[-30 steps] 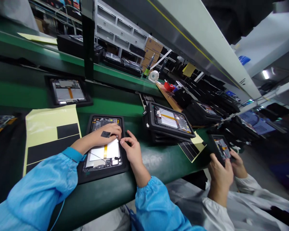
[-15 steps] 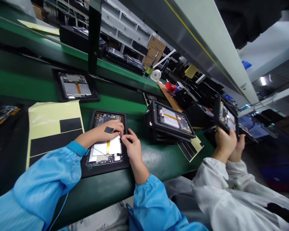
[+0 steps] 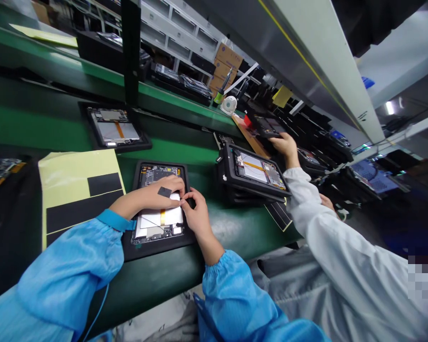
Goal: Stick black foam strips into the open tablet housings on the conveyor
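Observation:
An opened tablet (image 3: 160, 230) lies in a black foam tray (image 3: 146, 250) in front of me, its circuit board, white battery and orange ribbon cable exposed. My left hand (image 3: 162, 192) rests across its upper half, fingers bent and thumb reaching to the right edge; a small black square sticks to the back of that hand. At the same edge my right hand (image 3: 197, 211) has thumb and forefinger pinched, meeting the left fingertips. Whatever sits between the fingers is too small to make out. Left of the tray lies a yellow sheet (image 3: 76, 166) with black adhesive pieces.
To the right stands a stack of black trays (image 3: 231, 185) with another opened tablet (image 3: 258, 168) on top. A further tablet (image 3: 117, 130) lies behind. A co-worker's hand (image 3: 287, 147) holds a tray near a white fan (image 3: 228, 105). A shelf edge runs along the back.
My hands stay at the tablet's right edge, with fingertips now closer together. The co-worker's arm has reached forward and left, carrying a tray over behind the stack.

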{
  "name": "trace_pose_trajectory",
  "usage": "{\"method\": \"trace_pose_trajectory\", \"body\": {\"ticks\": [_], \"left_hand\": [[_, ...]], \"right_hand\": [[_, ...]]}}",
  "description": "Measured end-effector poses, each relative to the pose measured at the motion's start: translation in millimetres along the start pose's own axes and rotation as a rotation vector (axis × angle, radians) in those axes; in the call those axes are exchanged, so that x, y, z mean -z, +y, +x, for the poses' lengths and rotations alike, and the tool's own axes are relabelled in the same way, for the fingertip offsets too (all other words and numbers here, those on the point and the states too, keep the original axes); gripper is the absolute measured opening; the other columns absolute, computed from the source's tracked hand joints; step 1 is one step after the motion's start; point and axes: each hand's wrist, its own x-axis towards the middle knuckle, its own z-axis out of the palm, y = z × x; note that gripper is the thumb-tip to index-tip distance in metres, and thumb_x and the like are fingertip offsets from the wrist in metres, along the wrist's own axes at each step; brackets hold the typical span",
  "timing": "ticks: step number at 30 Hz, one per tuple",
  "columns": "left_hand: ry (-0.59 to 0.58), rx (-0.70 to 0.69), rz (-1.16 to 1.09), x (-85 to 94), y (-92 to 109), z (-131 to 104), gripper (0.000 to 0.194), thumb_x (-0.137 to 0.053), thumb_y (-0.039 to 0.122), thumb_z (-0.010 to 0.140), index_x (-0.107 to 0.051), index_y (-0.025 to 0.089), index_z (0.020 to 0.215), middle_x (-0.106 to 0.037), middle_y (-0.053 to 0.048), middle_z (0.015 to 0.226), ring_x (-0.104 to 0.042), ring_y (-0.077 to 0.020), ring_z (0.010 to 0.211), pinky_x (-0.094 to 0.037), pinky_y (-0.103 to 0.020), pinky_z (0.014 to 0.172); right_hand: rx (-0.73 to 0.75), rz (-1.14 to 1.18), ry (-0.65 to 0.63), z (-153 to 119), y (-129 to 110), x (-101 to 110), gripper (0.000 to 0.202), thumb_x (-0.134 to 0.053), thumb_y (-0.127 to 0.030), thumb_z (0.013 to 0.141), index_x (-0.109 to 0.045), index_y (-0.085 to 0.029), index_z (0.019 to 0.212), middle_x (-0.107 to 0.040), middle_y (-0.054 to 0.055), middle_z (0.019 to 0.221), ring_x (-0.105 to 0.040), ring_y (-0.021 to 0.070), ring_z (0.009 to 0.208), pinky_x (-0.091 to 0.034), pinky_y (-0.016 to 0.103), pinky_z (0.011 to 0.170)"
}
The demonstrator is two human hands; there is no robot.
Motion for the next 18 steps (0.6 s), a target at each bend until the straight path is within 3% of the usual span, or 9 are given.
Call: {"method": "trace_pose_trajectory", "body": {"ticks": [4, 9, 13, 15, 18], "left_hand": [[-0.008, 0.069, 0.035, -4.8, 1, -3, 0.018, -0.056, 0.035, 0.084, -0.056, 0.02, 0.094, -0.057, -0.005, 0.103, -0.049, -0.0261, 0.102, -0.041, -0.037, 0.091], [-0.02, 0.092, 0.071, -4.0, 8, -4, 0.015, -0.053, 0.031, 0.083, -0.055, 0.02, 0.093, -0.057, -0.005, 0.103, -0.05, -0.026, 0.102, -0.042, -0.037, 0.091], [0.021, 0.082, 0.083, -3.9, 13, -9, 0.032, -0.055, 0.033, 0.085, -0.057, 0.019, 0.114, -0.059, -0.008, 0.117, -0.053, -0.0283, 0.114, -0.045, -0.04, 0.099], [0.068, 0.026, 0.096, -6.5, 14, -16, 0.037, -0.053, 0.038, 0.092, -0.057, 0.019, 0.125, -0.059, -0.01, 0.129, -0.054, -0.0286, 0.12, -0.046, -0.041, 0.103], [0.118, -0.092, 0.204, -12.2, 12, -29, 0.031, -0.048, 0.04, 0.101, -0.07, 0.024, 0.116, -0.06, -0.008, 0.14, -0.054, -0.0295, 0.132, -0.037, -0.047, 0.117]], "right_hand": [[0.05, -0.034, -0.042, 5, 3, 4, 0.013, -0.068, -0.016, 0.08, -0.066, -0.021, 0.092, -0.067, 0.01, 0.125, -0.052, 0.0262, 0.135, -0.038, 0.043, 0.114], [0.029, 0.076, -0.003, 13, 10, 5, 0.05, -0.077, -0.021, 0.07, -0.061, -0.022, 0.118, -0.067, 0.007, 0.124, -0.058, 0.0264, 0.122, -0.045, 0.04, 0.104], [0.095, 0.199, 0.125, 7, 16, 6, 0.022, -0.056, -0.035, 0.09, -0.064, -0.02, 0.105, -0.071, 0.007, 0.107, -0.065, 0.0225, 0.104, -0.051, 0.034, 0.09], [0.12, 0.214, 0.137, -1, 18, 11, 0.027, -0.046, -0.037, 0.096, -0.066, -0.019, 0.099, -0.071, 0.008, 0.102, -0.066, 0.0216, 0.099, -0.052, 0.035, 0.089], [0.163, 0.22, 0.129, -16, 21, 22, 0.027, -0.049, -0.037, 0.096, -0.07, -0.02, 0.093, -0.071, 0.009, 0.102, -0.066, 0.0219, 0.102, -0.051, 0.035, 0.095]]}}
